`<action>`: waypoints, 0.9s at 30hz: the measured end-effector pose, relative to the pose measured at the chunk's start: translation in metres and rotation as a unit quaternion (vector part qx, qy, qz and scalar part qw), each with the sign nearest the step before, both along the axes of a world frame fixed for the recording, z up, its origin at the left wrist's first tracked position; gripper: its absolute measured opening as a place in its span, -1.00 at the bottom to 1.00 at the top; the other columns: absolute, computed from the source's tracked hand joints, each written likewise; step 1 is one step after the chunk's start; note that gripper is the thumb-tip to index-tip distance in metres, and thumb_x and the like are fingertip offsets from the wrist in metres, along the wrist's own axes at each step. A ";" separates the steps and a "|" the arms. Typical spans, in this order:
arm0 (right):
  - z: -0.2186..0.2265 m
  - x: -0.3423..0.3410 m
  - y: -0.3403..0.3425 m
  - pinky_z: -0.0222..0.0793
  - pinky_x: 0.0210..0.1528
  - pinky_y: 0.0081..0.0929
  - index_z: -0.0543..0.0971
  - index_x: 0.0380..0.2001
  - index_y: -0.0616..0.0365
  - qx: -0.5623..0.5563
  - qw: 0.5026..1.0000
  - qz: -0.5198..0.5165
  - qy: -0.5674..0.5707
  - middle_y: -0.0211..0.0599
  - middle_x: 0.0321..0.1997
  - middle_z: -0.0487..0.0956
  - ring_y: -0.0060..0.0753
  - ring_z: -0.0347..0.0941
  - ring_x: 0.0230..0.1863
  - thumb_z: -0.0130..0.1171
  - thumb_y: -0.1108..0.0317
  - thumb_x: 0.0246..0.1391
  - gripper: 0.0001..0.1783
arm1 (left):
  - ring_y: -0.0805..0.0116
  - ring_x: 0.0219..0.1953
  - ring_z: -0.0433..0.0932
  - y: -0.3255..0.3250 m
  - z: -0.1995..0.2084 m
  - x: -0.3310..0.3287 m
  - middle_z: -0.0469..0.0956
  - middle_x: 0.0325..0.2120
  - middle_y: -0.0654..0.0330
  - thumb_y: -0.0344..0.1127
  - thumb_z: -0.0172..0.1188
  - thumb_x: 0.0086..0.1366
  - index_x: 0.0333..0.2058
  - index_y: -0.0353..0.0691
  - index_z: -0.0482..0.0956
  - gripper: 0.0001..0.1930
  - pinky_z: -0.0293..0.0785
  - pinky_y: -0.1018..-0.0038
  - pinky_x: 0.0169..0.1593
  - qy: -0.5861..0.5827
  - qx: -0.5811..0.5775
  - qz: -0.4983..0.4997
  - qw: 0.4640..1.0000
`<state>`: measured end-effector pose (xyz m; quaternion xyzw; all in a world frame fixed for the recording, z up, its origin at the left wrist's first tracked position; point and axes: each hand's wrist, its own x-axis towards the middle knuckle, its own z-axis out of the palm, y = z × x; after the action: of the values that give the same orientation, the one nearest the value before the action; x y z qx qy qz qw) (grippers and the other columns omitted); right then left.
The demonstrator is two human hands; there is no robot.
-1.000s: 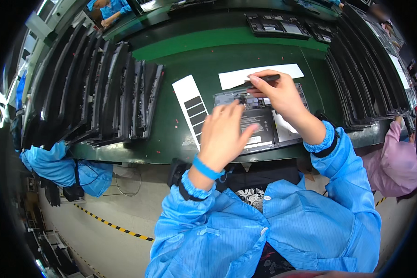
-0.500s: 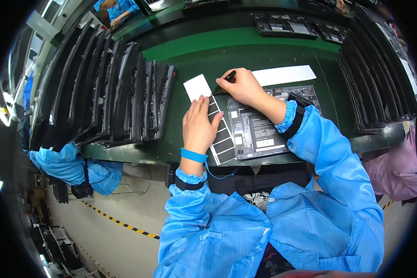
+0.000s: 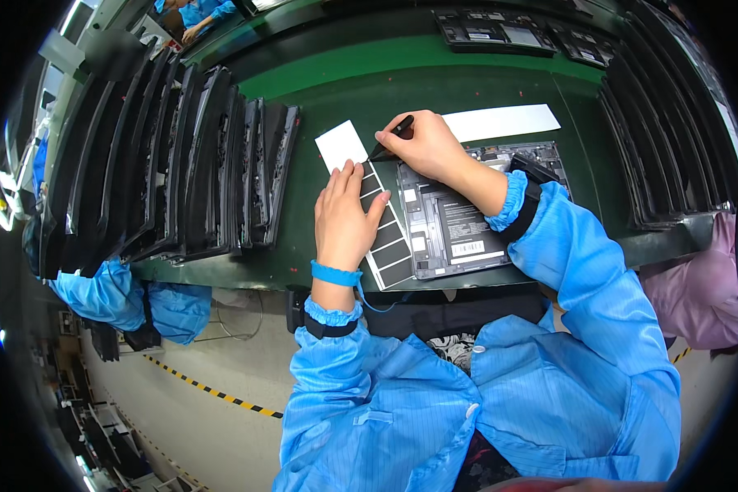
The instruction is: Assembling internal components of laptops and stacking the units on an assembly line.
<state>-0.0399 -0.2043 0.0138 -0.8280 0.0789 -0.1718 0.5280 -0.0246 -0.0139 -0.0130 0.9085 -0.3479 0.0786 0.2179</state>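
Note:
My left hand [image 3: 343,220] lies flat, fingers stretched out and thumb apart, on a white backing sheet with a column of black rectangular stickers [image 3: 391,233]. The sheet's blank white end [image 3: 341,144] shows beyond my fingertips. In my right hand [image 3: 428,149] is a slim black pointed tool that looks like tweezers [image 3: 403,125]. Its tip is at the uppermost black sticker, close to my left fingertips; whether it grips the sticker is too small to tell. My right wrist is above an opened laptop base [image 3: 466,225] with its battery and inner parts exposed, just right of the sheet.
A white paper strip [image 3: 508,121] lies beyond the laptop base. Upright laptop parts stand in rows at left [image 3: 160,164] and right [image 3: 660,143]. More opened laptop bases [image 3: 494,33] lie at the back of the green table [image 3: 328,90]. Other people sit nearby.
The whole view has shifted slightly. Both hands keep nearly the same pose, with the black tool's tip still beside the left fingertips at the upper end of the sticker column.

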 end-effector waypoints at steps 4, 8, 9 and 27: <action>0.002 -0.001 0.001 0.48 -0.32 -0.51 0.66 -0.36 0.31 -0.042 0.999 0.018 -0.016 -0.13 -0.46 0.65 -0.38 0.60 -0.45 0.26 0.27 0.01 -0.73 | -0.02 0.27 0.23 0.002 0.002 -0.001 0.32 0.20 -0.05 -0.03 0.18 0.23 0.14 -0.33 0.38 -0.39 0.14 0.18 0.29 -0.001 -0.003 0.000 1.000; 0.001 -0.003 0.002 0.50 -0.30 -0.44 0.68 -0.39 0.26 -0.062 0.997 0.019 -0.046 -0.09 -0.47 0.65 -0.26 0.62 -0.41 0.27 0.27 -0.06 -0.75 | -0.01 0.27 0.23 0.001 0.003 0.000 0.31 0.21 -0.03 -0.02 0.17 0.23 0.15 -0.33 0.37 -0.38 0.14 0.19 0.28 -0.005 0.002 0.001 1.000; 0.001 -0.003 0.003 0.50 -0.30 -0.44 0.68 -0.39 0.26 -0.062 0.997 0.019 -0.049 -0.09 -0.47 0.65 -0.26 0.62 -0.41 0.27 0.27 -0.06 -0.75 | 0.00 0.27 0.23 0.002 0.003 -0.002 0.31 0.21 -0.02 -0.01 0.17 0.23 0.15 -0.32 0.37 -0.38 0.15 0.19 0.28 -0.006 0.008 0.003 1.000; 0.015 -0.165 -0.124 0.51 -0.36 -0.64 0.48 -0.18 0.31 0.226 0.954 -0.156 -0.121 -0.21 -0.31 0.60 -0.42 0.62 -0.35 0.19 0.34 0.16 -0.74 | 0.04 -0.12 0.55 -0.069 0.091 -0.046 0.53 -0.11 -0.02 -0.21 0.20 0.23 -0.02 -0.31 0.50 -0.60 0.47 0.30 -0.05 0.136 -0.012 -0.241 0.961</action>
<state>-0.2048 -0.3282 0.0286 -0.6371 0.1796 -0.3286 0.6737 -0.0709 -0.0827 0.0779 0.7971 -0.5227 -0.0958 0.2867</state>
